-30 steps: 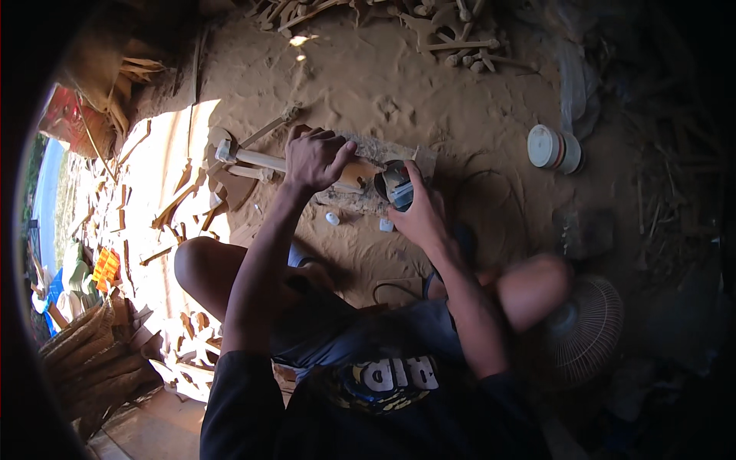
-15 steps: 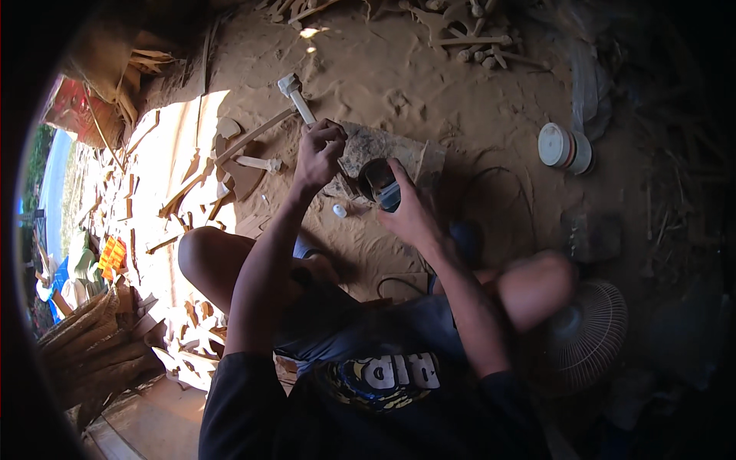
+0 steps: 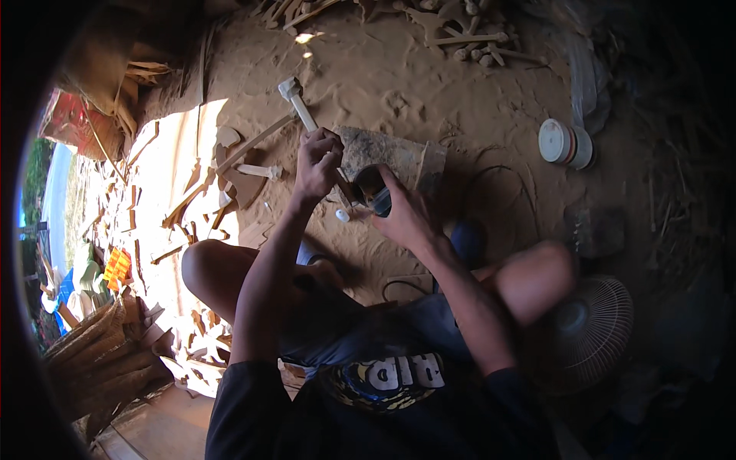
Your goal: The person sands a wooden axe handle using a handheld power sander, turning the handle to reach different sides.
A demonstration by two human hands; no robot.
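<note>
My left hand [image 3: 319, 162] is closed round a pale wooden stick [image 3: 305, 115] with a blocky carved head at its far end. The stick slants down past my fist toward my right hand [image 3: 406, 213]. That hand grips a dark, round-rimmed object [image 3: 371, 184] with a shiny side; its exact kind is unclear. The stick's lower end meets or passes close to the object's left rim; I cannot tell whether they touch. Beneath both hands lies a worn wooden block [image 3: 368, 150]. A small white capped item [image 3: 343, 215] rests on the sand beside it.
Flat wooden pieces and another knobbed stick [image 3: 261, 171] lie to the left. A white tub [image 3: 555, 141] stands at the right, and a fan [image 3: 594, 330] is by my right knee. More wooden parts [image 3: 468, 38] are piled at the back. A black cable [image 3: 406, 285] curls near my legs.
The dark object in my right hand has tilted and shifted slightly left, closer to the stick's lower end. My left hand keeps its hold on the stick, nearly in place.
</note>
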